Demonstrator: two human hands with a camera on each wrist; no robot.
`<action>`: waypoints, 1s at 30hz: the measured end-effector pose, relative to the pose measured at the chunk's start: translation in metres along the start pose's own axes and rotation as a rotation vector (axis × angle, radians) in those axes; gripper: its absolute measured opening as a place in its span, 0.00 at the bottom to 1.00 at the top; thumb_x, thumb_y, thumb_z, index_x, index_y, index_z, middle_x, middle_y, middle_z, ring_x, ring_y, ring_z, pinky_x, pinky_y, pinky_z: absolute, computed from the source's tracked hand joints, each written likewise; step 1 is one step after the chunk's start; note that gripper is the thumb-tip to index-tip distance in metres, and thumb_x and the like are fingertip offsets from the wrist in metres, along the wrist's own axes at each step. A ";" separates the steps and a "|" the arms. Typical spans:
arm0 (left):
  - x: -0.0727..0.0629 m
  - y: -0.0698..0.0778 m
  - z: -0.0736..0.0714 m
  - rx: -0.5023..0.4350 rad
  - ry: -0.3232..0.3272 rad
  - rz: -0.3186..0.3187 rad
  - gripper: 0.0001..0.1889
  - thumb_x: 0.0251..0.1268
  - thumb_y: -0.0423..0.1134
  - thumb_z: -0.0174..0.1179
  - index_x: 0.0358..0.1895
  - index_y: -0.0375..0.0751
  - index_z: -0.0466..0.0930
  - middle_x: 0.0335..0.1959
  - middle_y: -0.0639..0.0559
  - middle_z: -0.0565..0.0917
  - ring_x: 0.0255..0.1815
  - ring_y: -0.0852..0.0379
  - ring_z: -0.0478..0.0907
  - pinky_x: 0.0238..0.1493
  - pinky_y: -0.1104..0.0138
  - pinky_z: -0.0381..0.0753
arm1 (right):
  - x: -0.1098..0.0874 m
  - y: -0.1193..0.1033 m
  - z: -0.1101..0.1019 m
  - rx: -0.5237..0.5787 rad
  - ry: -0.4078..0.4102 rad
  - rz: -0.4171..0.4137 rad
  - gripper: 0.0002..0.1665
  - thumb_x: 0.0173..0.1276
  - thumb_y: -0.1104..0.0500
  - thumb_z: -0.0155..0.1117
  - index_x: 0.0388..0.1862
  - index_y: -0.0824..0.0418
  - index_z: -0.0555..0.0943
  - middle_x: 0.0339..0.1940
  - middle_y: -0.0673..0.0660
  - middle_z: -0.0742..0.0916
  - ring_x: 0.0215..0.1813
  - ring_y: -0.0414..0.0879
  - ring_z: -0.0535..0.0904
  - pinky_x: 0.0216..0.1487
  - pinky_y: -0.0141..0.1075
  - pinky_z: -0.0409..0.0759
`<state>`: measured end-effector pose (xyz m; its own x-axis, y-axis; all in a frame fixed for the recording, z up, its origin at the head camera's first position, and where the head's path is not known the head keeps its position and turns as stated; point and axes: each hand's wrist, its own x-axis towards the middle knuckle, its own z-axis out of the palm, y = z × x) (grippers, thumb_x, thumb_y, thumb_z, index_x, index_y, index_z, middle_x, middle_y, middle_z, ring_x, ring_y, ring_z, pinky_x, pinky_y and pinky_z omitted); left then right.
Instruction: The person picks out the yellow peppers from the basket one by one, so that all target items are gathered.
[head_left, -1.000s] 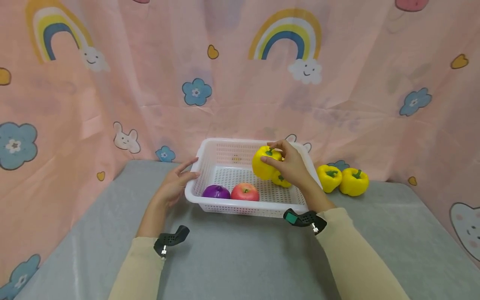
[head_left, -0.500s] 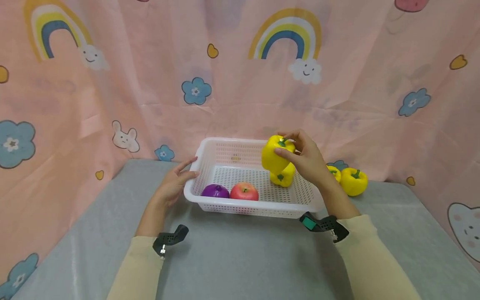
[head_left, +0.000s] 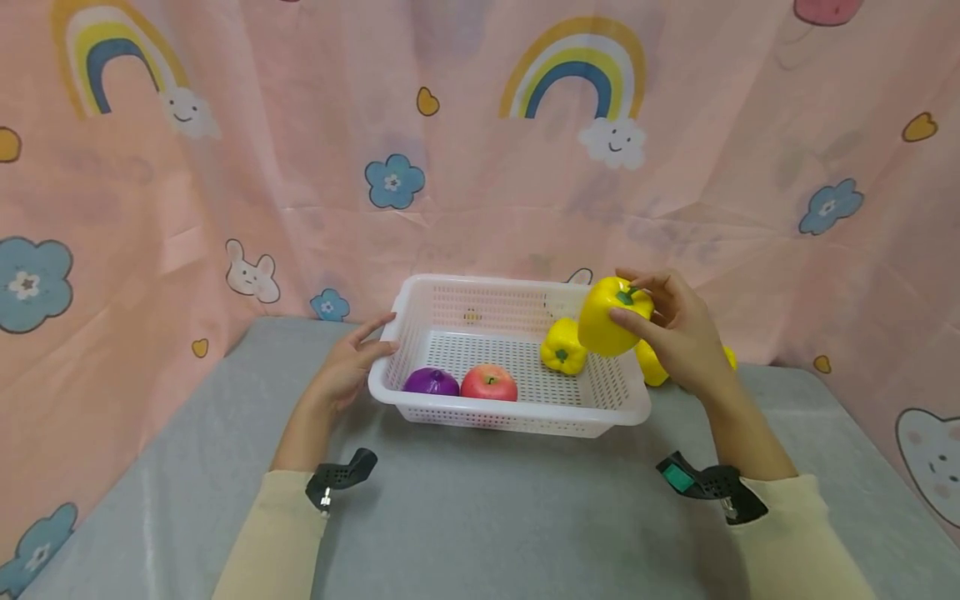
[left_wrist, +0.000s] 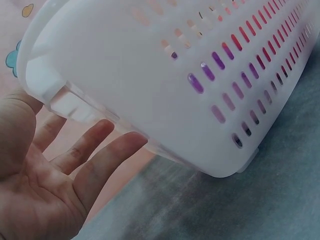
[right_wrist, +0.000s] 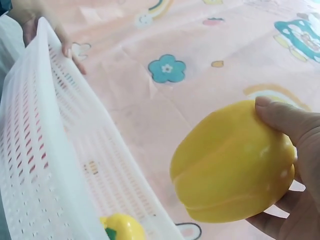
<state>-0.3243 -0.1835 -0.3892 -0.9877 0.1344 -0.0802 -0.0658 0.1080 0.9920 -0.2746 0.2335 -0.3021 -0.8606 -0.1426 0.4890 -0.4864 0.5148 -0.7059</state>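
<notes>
My right hand (head_left: 684, 337) holds a yellow bell pepper (head_left: 606, 318) between thumb and fingers, above the right rim of a white plastic basket (head_left: 525, 417). In the right wrist view the pepper's smooth side faces the camera, with the thumb on top and fingers beneath. My left hand (head_left: 347, 367) grips the basket's left rim; in the left wrist view its fingertips (left_wrist: 135, 140) lie under the rim's edge. Inside the basket, another yellow bell pepper (head_left: 558, 344) lies at the right. A purple onion (head_left: 431, 382) and a red apple (head_left: 488, 384) sit along the near wall.
Right of the basket, two more yellow bell peppers stand on the grey tabletop (head_left: 480, 517), mostly hidden by my right hand; part of one pepper (head_left: 650, 364) shows. A pink patterned cloth (head_left: 480, 225) hangs behind the basket.
My right hand has carried its pepper rightward, from over the basket's inside to above its right rim. The pepper in the basket is now fully visible. The left hand has stayed at the rim.
</notes>
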 end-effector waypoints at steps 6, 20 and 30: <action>-0.001 0.001 0.001 -0.006 -0.003 0.000 0.34 0.73 0.39 0.58 0.79 0.57 0.60 0.72 0.35 0.72 0.69 0.40 0.75 0.57 0.60 0.84 | -0.018 0.014 -0.013 -0.048 0.053 0.017 0.24 0.70 0.60 0.68 0.57 0.68 0.70 0.74 0.58 0.77 0.74 0.43 0.74 0.62 0.19 0.74; 0.002 -0.001 0.000 -0.004 -0.005 0.007 0.33 0.74 0.38 0.57 0.79 0.56 0.59 0.71 0.34 0.72 0.68 0.40 0.75 0.53 0.66 0.85 | -0.043 0.036 -0.035 -0.071 0.116 0.079 0.22 0.70 0.61 0.67 0.58 0.66 0.71 0.73 0.50 0.78 0.72 0.35 0.73 0.60 0.16 0.73; 0.002 -0.003 0.000 0.016 -0.014 0.022 0.34 0.73 0.39 0.57 0.80 0.55 0.59 0.71 0.32 0.72 0.66 0.42 0.75 0.54 0.65 0.84 | -0.056 0.053 -0.052 -0.077 0.152 0.125 0.20 0.69 0.61 0.68 0.56 0.64 0.74 0.72 0.46 0.79 0.67 0.28 0.74 0.55 0.12 0.72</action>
<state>-0.3262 -0.1832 -0.3921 -0.9867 0.1511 -0.0595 -0.0414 0.1206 0.9918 -0.2448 0.3127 -0.3401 -0.8781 0.0526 0.4756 -0.3591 0.5845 -0.7276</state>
